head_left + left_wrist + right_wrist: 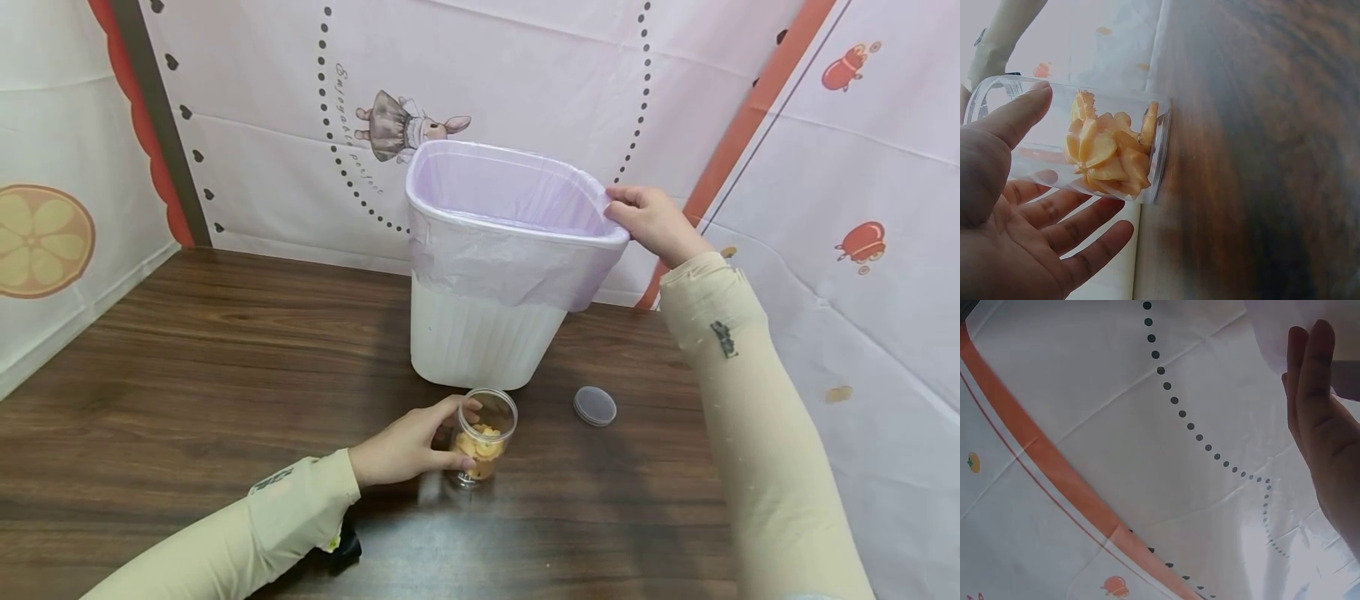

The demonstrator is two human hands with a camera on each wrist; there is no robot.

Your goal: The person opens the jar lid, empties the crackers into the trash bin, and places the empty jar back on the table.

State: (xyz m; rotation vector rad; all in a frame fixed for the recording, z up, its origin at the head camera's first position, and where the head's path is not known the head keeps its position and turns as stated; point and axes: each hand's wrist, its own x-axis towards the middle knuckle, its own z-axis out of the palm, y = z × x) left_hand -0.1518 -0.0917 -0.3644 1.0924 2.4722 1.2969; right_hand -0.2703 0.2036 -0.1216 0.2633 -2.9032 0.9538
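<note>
jar (pixel 504 435) upright, long axis vert, open mouth up
l hand (pixel 412 446) holds jar w/ cookies (pixel 481 450); r hand (pixel 656 223) pinches bin rim (pixel 517 227); lid (pixel 596 405) on tbl (pixel 225 400)

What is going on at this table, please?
A person's left hand holds an open clear jar with yellowish cookies inside. The right hand grips the rim of a white bin lined with a purple bag. A round lid lies on the table, right of the jar.

Lilac liner (pixel 487 265), white bin (pixel 480 337), golden cookies (pixel 1107 153), brown-grained table (pixel 225 375)
</note>
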